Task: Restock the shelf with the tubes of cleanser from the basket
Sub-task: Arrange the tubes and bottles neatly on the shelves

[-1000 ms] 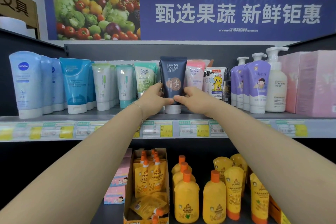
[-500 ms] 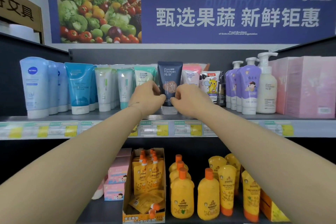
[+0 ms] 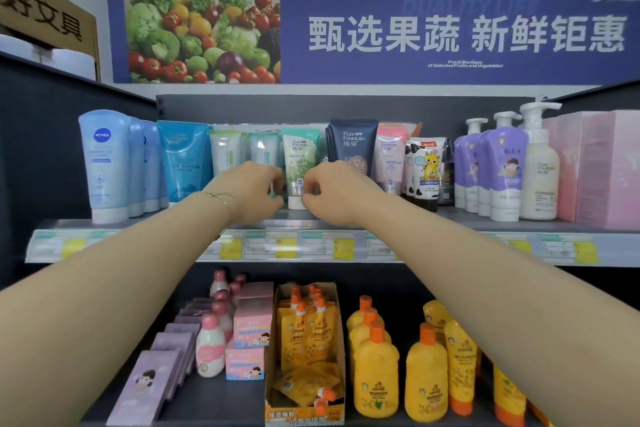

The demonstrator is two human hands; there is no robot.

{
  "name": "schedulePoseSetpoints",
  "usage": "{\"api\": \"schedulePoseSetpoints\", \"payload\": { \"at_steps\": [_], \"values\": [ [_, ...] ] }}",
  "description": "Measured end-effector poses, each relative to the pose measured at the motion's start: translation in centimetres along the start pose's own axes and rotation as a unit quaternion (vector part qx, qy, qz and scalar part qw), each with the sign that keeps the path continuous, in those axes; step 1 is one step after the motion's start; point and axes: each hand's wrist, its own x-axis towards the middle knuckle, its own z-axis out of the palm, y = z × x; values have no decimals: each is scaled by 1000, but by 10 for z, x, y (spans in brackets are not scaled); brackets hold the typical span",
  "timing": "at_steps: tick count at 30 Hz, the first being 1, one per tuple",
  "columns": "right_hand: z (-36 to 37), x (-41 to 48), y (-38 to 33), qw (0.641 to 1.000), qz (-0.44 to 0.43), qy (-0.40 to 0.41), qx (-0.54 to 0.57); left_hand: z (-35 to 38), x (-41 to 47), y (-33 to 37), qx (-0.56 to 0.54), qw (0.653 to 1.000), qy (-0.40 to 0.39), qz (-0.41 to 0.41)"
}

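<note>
Where the wall meets the shelving, a blue banner reads "甄选果蔬 新鲜钜惠", with "QUALITY LIFE" faint above and "Fresh Boutique of Selected Fruits and Vegetables" small below; its left end pictures vegetables. A wooden sign at far left shows "好文具".

Upper shelf: grey, with a strip of price tags along the front edge, print too blurred to read. Pink boxes fill the right end. Purple pump bottles stand beside them.

Row of upright cleanser tubes, caps down. From the left: pale blue NIVEA tube, teal-blue tube, then a green tube marked "Pure Fountain 纯泉", just beside a navy tube with the same brand. A pink tube follows, then a cow-patterned tube with a yellow cartoon animal.

Both bare arms reach in from below. Left hand and right hand sit either side of the green tube's lower end, fingers curled in narrow and close to its cap. Motion blur; cannot tell whether either hand actually pinches it. The right hand covers the navy tube's lower part.

Lower shelf: yellow bottles with orange caps.

Thin bracelet on the left wrist.
</note>
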Motion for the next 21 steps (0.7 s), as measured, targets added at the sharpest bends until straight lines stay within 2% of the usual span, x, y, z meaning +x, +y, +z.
{"api": "schedulePoseSetpoints", "payload": {
  "at_steps": [9,16,21],
  "values": [
    [22,32,-16,996,63,-8,65,9,11,-33,-3,999,-38,-10],
    [32,58,-16,985,147,-60,68,21,48,-25,-88,994,-65,-17],
    [39,83,-4,974,201,-45,91,37,73,-18,-164,983,-72,-30]
  ]
}}
